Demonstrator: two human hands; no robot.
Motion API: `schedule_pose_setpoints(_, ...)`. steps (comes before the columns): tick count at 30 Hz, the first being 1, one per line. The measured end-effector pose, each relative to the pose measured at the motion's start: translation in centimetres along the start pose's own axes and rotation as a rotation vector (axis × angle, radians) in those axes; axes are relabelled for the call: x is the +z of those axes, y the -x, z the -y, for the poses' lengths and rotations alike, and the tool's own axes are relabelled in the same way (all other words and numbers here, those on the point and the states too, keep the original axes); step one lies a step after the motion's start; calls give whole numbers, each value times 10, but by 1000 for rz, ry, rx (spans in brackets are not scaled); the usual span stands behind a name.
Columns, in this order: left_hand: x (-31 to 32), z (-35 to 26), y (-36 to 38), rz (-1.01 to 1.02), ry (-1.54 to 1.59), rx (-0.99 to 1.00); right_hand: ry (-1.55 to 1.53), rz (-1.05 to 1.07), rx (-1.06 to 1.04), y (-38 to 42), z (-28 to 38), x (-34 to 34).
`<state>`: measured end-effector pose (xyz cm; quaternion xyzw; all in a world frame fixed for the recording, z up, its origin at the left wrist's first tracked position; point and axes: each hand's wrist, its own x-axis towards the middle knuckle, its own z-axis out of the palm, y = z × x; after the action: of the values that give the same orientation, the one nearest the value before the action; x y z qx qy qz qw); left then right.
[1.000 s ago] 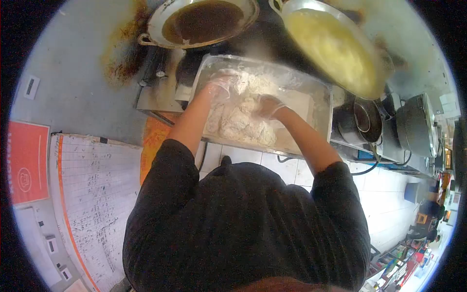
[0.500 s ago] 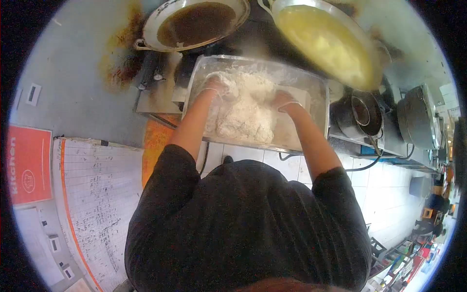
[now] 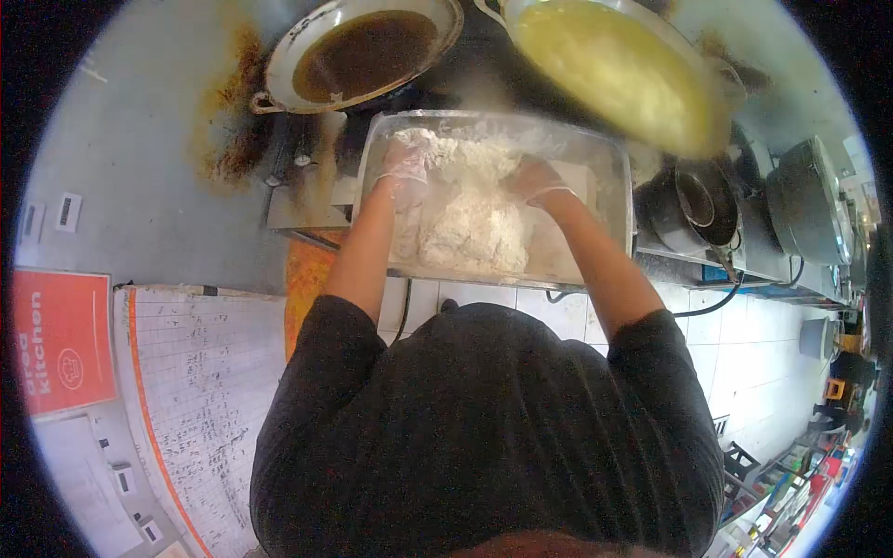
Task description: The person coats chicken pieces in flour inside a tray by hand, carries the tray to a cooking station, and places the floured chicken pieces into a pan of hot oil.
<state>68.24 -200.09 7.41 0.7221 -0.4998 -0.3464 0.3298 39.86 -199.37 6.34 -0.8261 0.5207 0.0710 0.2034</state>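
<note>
A rectangular metal tray (image 3: 621, 195) holds a heap of pale flour (image 3: 470, 232), with lumpy floured pieces in it. My left hand (image 3: 406, 167), in a clear plastic glove, is at the tray's left side, pressed against the flour, its fingertips hidden by flour. On the other side of the heap, my right hand (image 3: 538, 181) wears a similar glove and touches the flour's right edge. Blur and flour hide the fingers of this hand. Whether either hand grips anything cannot be made out.
Behind the tray stand a wide pan of dark oil (image 3: 367, 56) and a larger pan of bubbling yellow oil (image 3: 619, 70). Dark pots (image 3: 693, 209) and a big grey pot (image 3: 807, 205) sit to the right. A handwritten sheet (image 3: 209, 400) hangs at the left.
My right hand has moved left, closer to the flour heap. My left hand has shifted slightly left and its gloved back shows more. The whole view has tilted a little.
</note>
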Motion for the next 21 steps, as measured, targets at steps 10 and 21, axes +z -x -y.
schedule_pose_setpoints(10, 58, -49, 43, -99, -175, 355, -339, -367, 339, 48, 59, -57)
schedule_pose_setpoints(21, 66, -79, 69, -45, -111, 306, -318, -497, 329, 88, 57, -72)
